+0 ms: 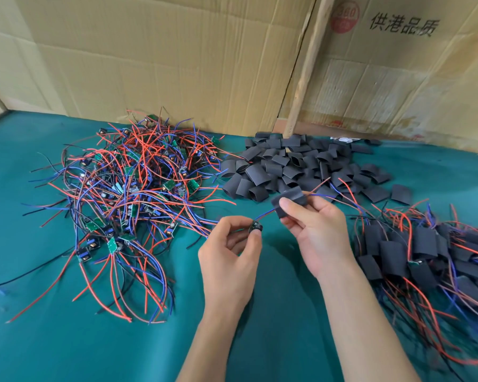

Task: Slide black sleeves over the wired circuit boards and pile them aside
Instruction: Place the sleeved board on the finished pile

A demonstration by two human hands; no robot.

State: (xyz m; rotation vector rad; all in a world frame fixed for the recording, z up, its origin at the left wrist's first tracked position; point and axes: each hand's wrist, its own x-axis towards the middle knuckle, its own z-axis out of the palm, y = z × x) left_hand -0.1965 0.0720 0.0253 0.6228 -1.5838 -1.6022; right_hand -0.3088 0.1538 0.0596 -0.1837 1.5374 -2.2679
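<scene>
Head view shows the threading step: the left hand (pixel 232 238) pinches a wired circuit board (pixel 255 226) above the desk (pixel 282 312) while right-hand fingers (pixel 293 206) pinch a black sleeve (pixel 290 199) already round its wires, so next the sleeve likely slides down onto the board.

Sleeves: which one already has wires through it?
The sleeve pinched in the right hand; red and blue wires run through it. Those piled behind lie empty.

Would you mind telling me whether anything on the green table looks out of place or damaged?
Nothing looks damaged. A few flat black sleeves lie apart from the loose sleeve pile, and one black wire trails from the tangled heap of unsleeved green circuit boards towards the table's left edge.
</scene>
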